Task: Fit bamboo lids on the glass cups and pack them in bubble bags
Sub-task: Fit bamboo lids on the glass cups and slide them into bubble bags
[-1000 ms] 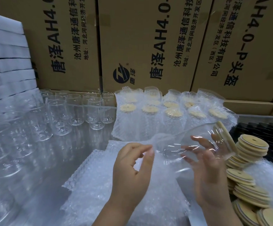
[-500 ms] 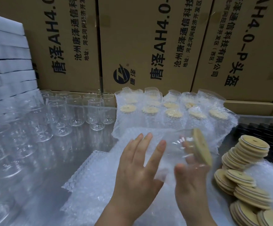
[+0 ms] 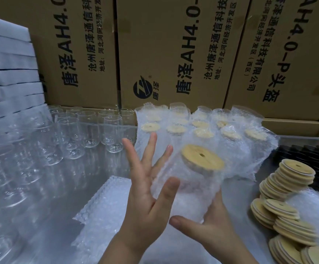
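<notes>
Cup (image 3: 190,184) tipping up from sideways, lid (image 3: 202,158) now facing upward, sitting inside bubble bag (image 3: 185,204) | right hand (image 3: 214,227) gripping bag from beneath, thumb underneath | left hand (image 3: 147,189) flattened, fingers spread, pressing bag's left side | cup axis standing near-upright, leaning right | packed row (image 3: 202,131) lying just beyond, right hand nearer

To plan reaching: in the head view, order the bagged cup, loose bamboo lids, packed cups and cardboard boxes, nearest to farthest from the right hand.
1. bagged cup: held in the right hand.
2. loose bamboo lids: just to its right.
3. packed cups: farther back.
4. cardboard boxes: behind everything.
</notes>
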